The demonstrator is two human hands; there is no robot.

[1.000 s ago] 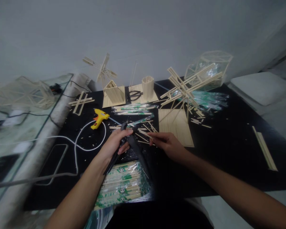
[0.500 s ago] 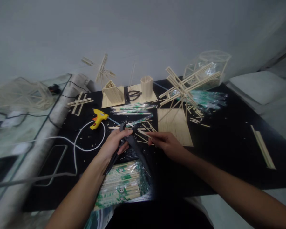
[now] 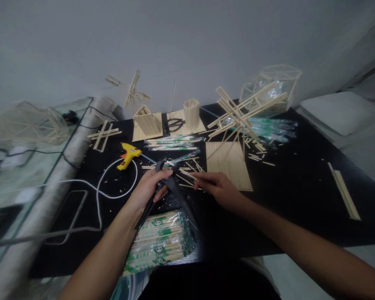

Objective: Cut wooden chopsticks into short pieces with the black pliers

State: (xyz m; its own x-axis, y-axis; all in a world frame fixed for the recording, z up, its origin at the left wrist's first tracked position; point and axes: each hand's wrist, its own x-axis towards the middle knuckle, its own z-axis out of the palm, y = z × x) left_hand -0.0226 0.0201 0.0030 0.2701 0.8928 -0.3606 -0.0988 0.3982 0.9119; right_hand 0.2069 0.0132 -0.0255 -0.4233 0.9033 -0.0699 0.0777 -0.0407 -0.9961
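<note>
My left hand point(image 3: 149, 188) is closed round the upper handles of black cutting pliers point(image 3: 171, 189), whose jaws point away from me over the black table point(image 3: 300, 191). My right hand point(image 3: 217, 186) pinches a thin wooden stick point(image 3: 190, 175) and holds its end towards the plier jaws. Loose cut sticks point(image 3: 187, 166) lie scattered just beyond both hands. A pack of wrapped chopsticks point(image 3: 159, 241) rests under my left forearm at the near edge.
A yellow glue gun point(image 3: 128, 154) with a white cable point(image 3: 100, 191) lies to the left. A flat stick panel point(image 3: 228, 163), black scissors point(image 3: 174, 123), a stick cup point(image 3: 191, 112) and several stick models stand behind. Wrapped chopsticks point(image 3: 270, 127) lie at the back right.
</note>
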